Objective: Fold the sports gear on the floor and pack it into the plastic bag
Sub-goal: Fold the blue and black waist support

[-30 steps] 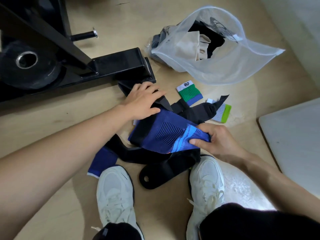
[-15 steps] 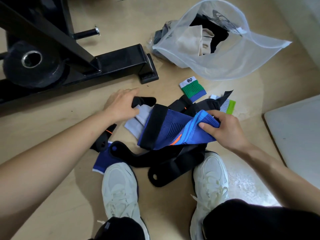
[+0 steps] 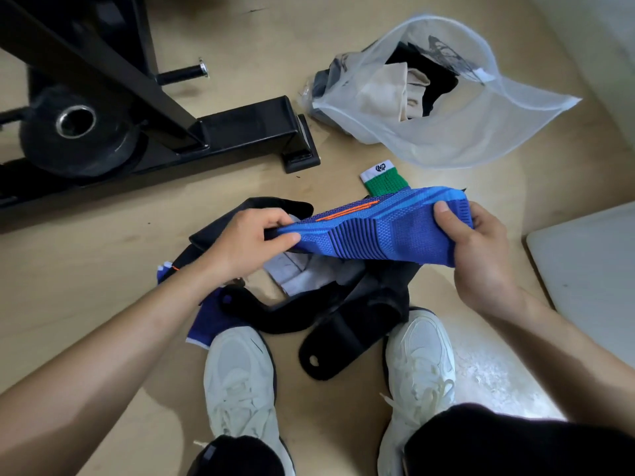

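A blue knitted sleeve (image 3: 381, 231) with orange stripes is stretched flat in the air between my hands. My left hand (image 3: 247, 238) pinches its left end; my right hand (image 3: 477, 249) grips its right end. Under it on the floor lies a heap of gear: black straps (image 3: 347, 314), a grey-white cloth (image 3: 299, 273) and a dark blue piece (image 3: 209, 321). A green, white and blue wristband (image 3: 385, 180) lies just beyond. The clear plastic bag (image 3: 453, 132) lies open at the upper right with beige and black clothes inside.
A black exercise machine frame (image 3: 240, 128) with a weight disc (image 3: 72, 132) fills the upper left. A white board (image 3: 591, 280) lies at the right edge. My two white shoes (image 3: 240, 383) stand on the wooden floor just below the heap.
My left hand left the black gear on the floor and took the sleeve's left end. Both hands raised the blue sleeve off the heap and spread it out flat.
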The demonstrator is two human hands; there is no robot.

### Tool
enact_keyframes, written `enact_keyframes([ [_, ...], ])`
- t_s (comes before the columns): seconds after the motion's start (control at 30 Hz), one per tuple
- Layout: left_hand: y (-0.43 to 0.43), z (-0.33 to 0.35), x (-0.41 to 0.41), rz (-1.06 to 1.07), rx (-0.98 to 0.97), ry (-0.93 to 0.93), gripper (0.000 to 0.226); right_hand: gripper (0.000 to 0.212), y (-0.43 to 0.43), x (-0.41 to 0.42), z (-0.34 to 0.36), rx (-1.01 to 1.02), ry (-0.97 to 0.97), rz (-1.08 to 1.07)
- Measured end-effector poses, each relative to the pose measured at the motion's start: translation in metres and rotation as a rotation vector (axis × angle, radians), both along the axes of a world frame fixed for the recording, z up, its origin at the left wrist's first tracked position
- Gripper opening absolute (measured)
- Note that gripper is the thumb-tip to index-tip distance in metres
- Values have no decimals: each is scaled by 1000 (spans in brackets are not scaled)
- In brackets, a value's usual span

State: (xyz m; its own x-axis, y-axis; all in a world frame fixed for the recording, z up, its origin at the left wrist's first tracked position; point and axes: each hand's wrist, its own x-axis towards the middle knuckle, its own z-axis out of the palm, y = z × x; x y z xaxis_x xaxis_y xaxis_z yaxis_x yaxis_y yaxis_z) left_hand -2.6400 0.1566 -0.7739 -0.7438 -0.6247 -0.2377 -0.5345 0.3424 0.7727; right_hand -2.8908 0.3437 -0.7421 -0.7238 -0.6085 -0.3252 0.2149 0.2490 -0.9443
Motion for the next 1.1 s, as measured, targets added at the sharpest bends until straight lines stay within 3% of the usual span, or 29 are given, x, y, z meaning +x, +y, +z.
enact_keyframes([
  [0.13, -14, 25, 3, 130, 86, 114, 15, 25, 0, -1, -6, 55, 72, -52],
  [0.23, -21, 36, 7, 109, 124, 138, 14, 18, -3, -2, -7, 87, 187, -68],
  [0.4, -25, 26, 25, 6, 263, -93, 42, 26, -10, -5, -20, 214, 240, -25],
  [0.47, -21, 20, 27, 85, 258, -109, 36, 33, -12, -6, -24, 276, 225, -3],
  [0.57, -15, 22, 26, 273, 370, 46, 31, 26, -14, -5, -23, 297, 220, 102],
  [0.67, -7, 14, 17, 406, 533, 171, 42, 17, -17, -3, -18, 241, 245, 235],
  [0.77, 0, -4, 6, 296, 416, 3, 63, 13, -20, -3, -23, 244, 360, 278],
  [0.9, 12, -13, 7, 409, 522, -25, 80, 9, -20, -10, -37, 258, 480, 281],
  [1.0, 22, -30, 18, 492, 563, 67, 69, 10, -15, -14, -46, 258, 540, 240],
  [1.1, 42, -31, 19, 485, 562, 27, 33, 19, -13, -12, -50, 279, 582, 225],
])
